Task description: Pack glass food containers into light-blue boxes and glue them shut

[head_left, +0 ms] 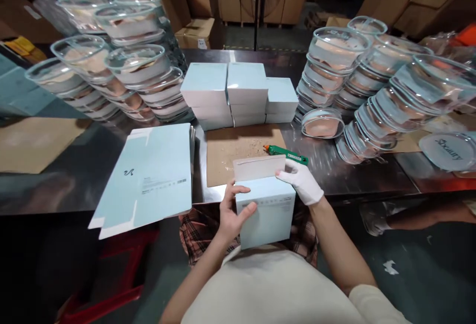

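A light blue carton [266, 220] rests in front of my body, its white-lined flap [260, 168] standing up at the far side. My bare left hand [234, 210] grips the carton's left side, thumb on the near face and fingers over the top. In a white glove, my right hand [299, 180] pinches the right end of the raised flap. Just beyond, a green glue gun [286, 154] with an orange tip lies partly on a brown cardboard sheet [219, 160] spotted with bits of glue. To the left is a stack of flat, unfolded blue cartons [159, 165].
Folded blue boxes [247, 76] stand piled at the table's middle. Stacks of clear round containers rise at left [137, 61] and right [334, 51]. A single container [323, 123] sits nearer. Another person's arm [431, 217] shows at right. A red stool [122, 274] is below left.
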Tool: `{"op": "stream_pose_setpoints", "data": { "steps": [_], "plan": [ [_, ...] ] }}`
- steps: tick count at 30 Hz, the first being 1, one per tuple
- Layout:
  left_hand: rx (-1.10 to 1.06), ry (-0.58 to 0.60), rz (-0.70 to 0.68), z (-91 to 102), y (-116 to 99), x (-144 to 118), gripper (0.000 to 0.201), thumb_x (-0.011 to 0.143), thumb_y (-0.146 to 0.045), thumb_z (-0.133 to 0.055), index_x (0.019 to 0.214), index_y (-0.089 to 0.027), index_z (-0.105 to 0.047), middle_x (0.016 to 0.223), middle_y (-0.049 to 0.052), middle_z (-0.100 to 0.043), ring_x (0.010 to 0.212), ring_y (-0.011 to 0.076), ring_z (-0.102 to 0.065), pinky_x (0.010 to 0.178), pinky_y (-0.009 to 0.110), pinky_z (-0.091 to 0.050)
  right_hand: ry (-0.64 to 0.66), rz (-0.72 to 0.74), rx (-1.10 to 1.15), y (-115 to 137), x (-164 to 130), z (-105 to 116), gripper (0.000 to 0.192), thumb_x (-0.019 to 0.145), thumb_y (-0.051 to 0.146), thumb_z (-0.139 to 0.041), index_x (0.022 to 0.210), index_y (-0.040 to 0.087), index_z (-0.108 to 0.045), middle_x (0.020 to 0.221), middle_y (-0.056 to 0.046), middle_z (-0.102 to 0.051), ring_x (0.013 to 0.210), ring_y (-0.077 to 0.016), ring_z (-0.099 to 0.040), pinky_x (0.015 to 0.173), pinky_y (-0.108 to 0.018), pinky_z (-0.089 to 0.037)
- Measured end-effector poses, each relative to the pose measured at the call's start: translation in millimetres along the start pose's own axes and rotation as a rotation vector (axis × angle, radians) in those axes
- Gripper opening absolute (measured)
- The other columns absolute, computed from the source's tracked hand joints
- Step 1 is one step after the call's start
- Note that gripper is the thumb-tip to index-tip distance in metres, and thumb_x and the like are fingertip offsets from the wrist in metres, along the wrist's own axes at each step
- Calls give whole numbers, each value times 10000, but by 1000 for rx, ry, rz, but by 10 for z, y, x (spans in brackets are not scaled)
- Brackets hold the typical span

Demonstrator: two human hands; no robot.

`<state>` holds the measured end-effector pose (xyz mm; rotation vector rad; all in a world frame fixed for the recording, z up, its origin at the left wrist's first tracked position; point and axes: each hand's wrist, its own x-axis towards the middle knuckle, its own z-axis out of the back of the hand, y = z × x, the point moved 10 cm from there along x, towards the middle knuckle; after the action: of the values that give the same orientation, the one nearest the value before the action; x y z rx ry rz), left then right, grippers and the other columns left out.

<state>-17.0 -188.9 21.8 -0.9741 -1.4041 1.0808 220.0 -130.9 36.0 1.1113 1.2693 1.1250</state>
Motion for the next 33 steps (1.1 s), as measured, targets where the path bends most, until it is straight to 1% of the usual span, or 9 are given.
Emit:
{"op": "stream_pose_setpoints", "data": {
  "steps": [3, 6, 11, 15, 18, 21, 25, 29, 33],
  "plan": [
    [-118, -46, 39, 8, 102, 35, 481, 779, -607, -831, 1049, -264, -629, 1235, 91, -650, 1234, 300, -641, 961, 390, -531, 94, 59, 36, 68, -19, -127, 642, 677, 693, -874, 1059, 185, -783, 1072, -99, -796, 1012, -268, -749, 952, -427, -594],
    [-317, -53, 11, 41, 114, 106, 627, 813, -502, -848, 1292, -368, -467, 1153, 40, -669, 1162, 267, -702, 974, 428, -554, 376, 262, -111, 292, -192, -279, 809, 730, 906, -668, 1117, 203, -771, 1274, -147, -731, 1188, -294, -691, 1022, -459, -561],
    [-210, 25, -91, 84, -49, 193, 319, 821, -452, -850, 969, -234, -671, 1106, 75, -657, 1180, 298, -691, 1045, 465, -526, 564, 552, -472, 565, -441, -465, 450, 919, 513, -767, 1274, 238, -732, 1298, -122, -642, 1245, -229, -633, 1099, -435, -517],
    [-179, 109, -102, 43, -153, 219, 256, 827, -428, -852, 868, -207, -728, 1104, 100, -707, 1166, 316, -702, 1039, 484, -526, 631, 629, -461, 584, -465, -542, 288, 967, 374, -734, 1232, 261, -755, 1274, -103, -631, 1217, -205, -636, 1099, -413, -523],
    [-215, 82, -108, 57, -184, 237, 218, 830, -386, -855, 885, -211, -737, 1034, 77, -721, 1155, 300, -708, 1045, 465, -523, 476, 495, -382, 373, -395, -396, 447, 918, 514, -769, 1311, 308, -716, 1452, -117, -556, 1343, -263, -574, 1178, -493, -459],
    [-215, -126, -92, 214, -136, 249, 193, 856, -356, -835, 915, -218, -714, 1058, 54, -699, 1176, 266, -692, 1079, 429, -498, 249, 233, -179, -65, -464, -230, 1038, 754, 785, -777, 1623, 388, -371, 1660, -154, -344, 1445, -330, -500, 1146, -541, -485],
    [-271, -287, -36, 276, -46, 269, 303, 889, -430, -805, 1086, -259, -651, 1203, 67, -667, 1242, 246, -656, 1118, 424, -484, 77, 60, -83, -432, -631, -180, 1217, 792, 754, -768, 1708, 288, -117, 1521, -204, -518, 1331, -302, -622, 1122, -481, -523],
    [-249, -250, -135, 272, -177, 301, 873, 770, -638, -851, 1461, -383, -383, 1602, 146, -419, 1541, 326, -400, 1137, 528, -499, -298, 393, -174, 347, -190, 400, 971, 866, 541, -797, 1647, 229, -311, 1454, -162, -599, 1289, -265, -661, 1139, -430, -524],
    [-144, -327, -319, 489, -406, 180, 767, 846, -578, -810, 1430, -392, -350, 1481, 116, -497, 1504, 284, -444, 1120, 524, -528, -512, 692, -321, 1425, 831, 958, 705, 961, 316, -662, 1557, 41, -406, 1582, -240, -464, 1479, -314, -496, 1264, -486, -338]
  ]
}}
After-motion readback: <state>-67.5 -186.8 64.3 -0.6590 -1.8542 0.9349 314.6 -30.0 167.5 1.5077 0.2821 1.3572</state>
